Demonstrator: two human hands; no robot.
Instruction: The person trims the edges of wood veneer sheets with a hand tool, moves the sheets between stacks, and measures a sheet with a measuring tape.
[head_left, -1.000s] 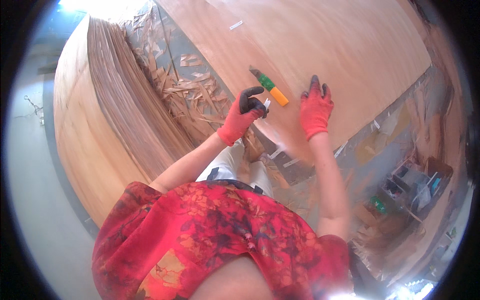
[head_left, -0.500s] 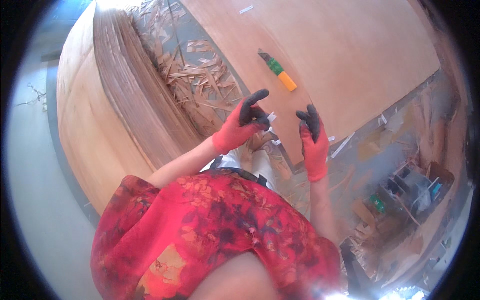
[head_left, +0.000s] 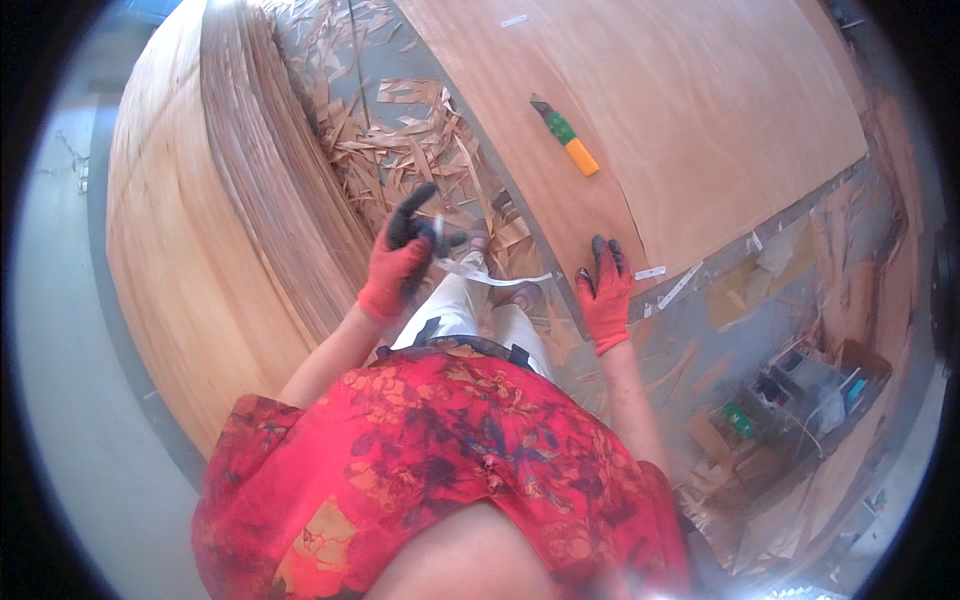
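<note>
My left hand [head_left: 395, 262], in a red glove with black fingertips, is raised at the centre left, closed on a white strip [head_left: 500, 278] that trails rightward toward the board's edge. My right hand [head_left: 605, 295], gloved alike, lies with fingers apart on the near corner of a reddish-brown veneer strip [head_left: 520, 170] along the board's edge. A pale wooden sheet [head_left: 730, 110] covers the rest of the board. A knife with a yellow and green handle [head_left: 578, 150] rests on it beyond my right hand. Short white pieces [head_left: 650, 272] sit along the near edge.
A tall stack of veneer sheets [head_left: 170, 250] stands at the left. Wood scraps [head_left: 400, 140] litter the grey floor between stack and board. A divided box of small items [head_left: 800, 385] is at the lower right, among more scraps.
My left hand has moved left and away from the board, drawing out a longer white strip. My right hand has moved down to the board's near corner and spread its fingers there.
</note>
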